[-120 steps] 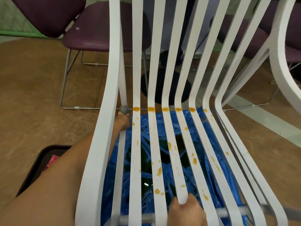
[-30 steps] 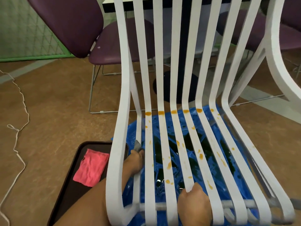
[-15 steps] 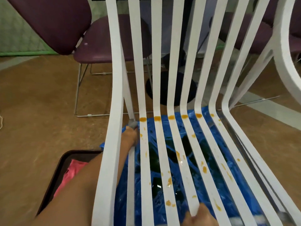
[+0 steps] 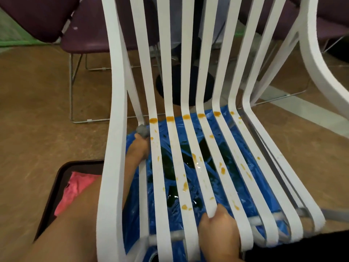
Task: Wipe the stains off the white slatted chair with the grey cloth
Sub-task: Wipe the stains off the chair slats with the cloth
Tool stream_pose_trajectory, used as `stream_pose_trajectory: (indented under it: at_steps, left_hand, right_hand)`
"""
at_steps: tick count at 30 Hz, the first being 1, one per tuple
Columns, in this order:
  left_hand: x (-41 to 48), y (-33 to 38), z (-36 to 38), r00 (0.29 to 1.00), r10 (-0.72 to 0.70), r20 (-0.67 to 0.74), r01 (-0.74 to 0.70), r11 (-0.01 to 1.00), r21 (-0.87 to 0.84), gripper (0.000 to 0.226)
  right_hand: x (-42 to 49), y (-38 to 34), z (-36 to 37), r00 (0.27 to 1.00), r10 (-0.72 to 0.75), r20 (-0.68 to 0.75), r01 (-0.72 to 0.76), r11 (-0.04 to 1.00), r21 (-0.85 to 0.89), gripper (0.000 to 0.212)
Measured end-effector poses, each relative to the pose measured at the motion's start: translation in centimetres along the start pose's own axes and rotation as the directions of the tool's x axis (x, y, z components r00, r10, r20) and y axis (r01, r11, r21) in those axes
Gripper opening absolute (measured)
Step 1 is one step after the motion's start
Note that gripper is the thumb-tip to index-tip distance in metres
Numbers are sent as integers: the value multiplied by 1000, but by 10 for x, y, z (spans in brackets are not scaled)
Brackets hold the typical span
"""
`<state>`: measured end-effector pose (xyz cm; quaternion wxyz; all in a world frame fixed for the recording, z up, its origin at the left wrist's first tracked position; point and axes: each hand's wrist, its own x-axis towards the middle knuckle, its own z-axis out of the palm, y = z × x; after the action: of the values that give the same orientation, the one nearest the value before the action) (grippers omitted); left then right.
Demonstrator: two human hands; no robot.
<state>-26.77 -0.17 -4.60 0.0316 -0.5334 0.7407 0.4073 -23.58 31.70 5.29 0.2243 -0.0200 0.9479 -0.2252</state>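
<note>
Left hand: The left hand (image 4: 140, 147) is curling its fingers round the grey cloth (image 4: 142, 130). It is pressing the cloth on the thin slat at the left of the seat, where the seat is bending up into the back. The arm is reaching in between the thick side rail and that slat.
Right hand: The right hand (image 4: 219, 229) is gripping the front end of a middle slat, with its fingers curled round it.
Grey cloth: It is sticking out as a small lump above the left fingers, well apart from the right hand.
White slatted chair: The white slatted chair (image 4: 113, 129) is standing right in front of the person, and both hands are touching it.
Stains: Orange stains (image 4: 171, 118) are sitting in a row along the bend, just right of the cloth. More little spots are lying on the seat slats between the two hands.
Under the chair: A blue plastic sheet (image 4: 132, 229) is lying below the slats.
Left side: A black tray (image 4: 56, 178) is sitting on the brown floor with a pink cloth (image 4: 75, 188) in it.
Behind: Purple chairs (image 4: 85, 35) are standing past the chair's back.
</note>
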Motion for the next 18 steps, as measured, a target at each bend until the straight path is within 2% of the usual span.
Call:
stream_pose_trajectory:
  at_steps: [1,3,5,8,13,15,17,18]
  left_hand:
    - [-9,-4,1,999,2,52,-1,1000,-15,24]
    - [-25,-11,4,999,-35,25,35,999,22,31]
    - [-54,-20,8,1000,-29,-3,29,986,165,45]
    - [-95,-30,11,999,-29,26,24,989,147,44]
    - [-142,-54,17,983,-146,108,131,982,133,48]
    - [-149,-71,19,960,-171,222,161,985,61,52]
    - [-138,-106,25,912,-166,376,176,984,7,66]
    - [-125,-127,35,896,-181,406,174,983,53,74]
  right_hand:
    - [1,5,2,1000,-12,16,12,1000,0,9]
    - [0,5,1,999,-32,18,33,999,-17,13]
    - [-2,7,0,999,-53,12,53,999,-9,16]
    - [-7,5,-2,999,-47,-8,47,999,27,17]
    - [-10,6,-5,997,-71,6,71,996,47,14]
    - [-11,6,-7,997,-73,11,72,996,56,14]
    - [-13,6,-10,997,-76,20,74,995,65,15]
    - [-14,6,-11,997,-74,24,72,994,78,16]
